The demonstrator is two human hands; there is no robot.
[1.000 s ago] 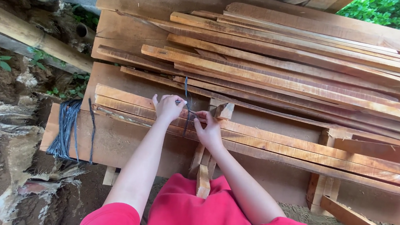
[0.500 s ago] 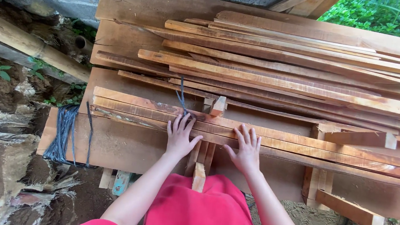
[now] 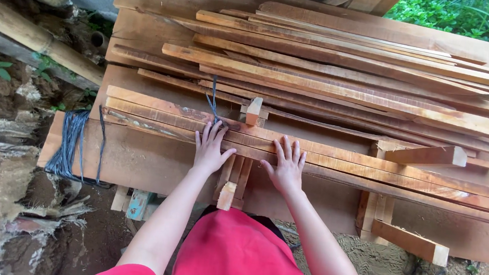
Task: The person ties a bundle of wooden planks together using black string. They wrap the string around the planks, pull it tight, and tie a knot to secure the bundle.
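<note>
At the far left, a round wooden pole [image 3: 33, 39] lies slanted on the earth beside the work area. Next to it, a bunch of dark blue-grey cord [image 3: 71, 142] hangs over the left end of the desk [image 3: 135, 157], a broad wooden slab.

On the near part of the desk lies a bundle of long wooden slats [image 3: 373, 168], running left to right and slightly downhill toward the right. A dark cord strand [image 3: 212, 101] crosses the bundle near its left end and rises over it toward the far side.

The left hand [image 3: 210, 149] rests palm down on the bundle, fingers spread and pointing away from the person, just below the cord strand; its grip is released, flat on the wood, clasping nothing. The right hand [image 3: 287, 167] lies just beside it to the right, also flat on the same slats, fingers splayed, grip released.

Between the hands, a short upright wooden peg [image 3: 254, 110] stands behind the bundle, and a small block [image 3: 226, 195] juts out below the desk edge.

Farther back, a larger pile of loose slats [image 3: 346, 75] is stacked on the desk. To the right, a short wooden block [image 3: 428, 155] sits above the bundle, and a second block [image 3: 411, 242] projects below. Green foliage [image 3: 471, 19] shows at the top right corner.
</note>
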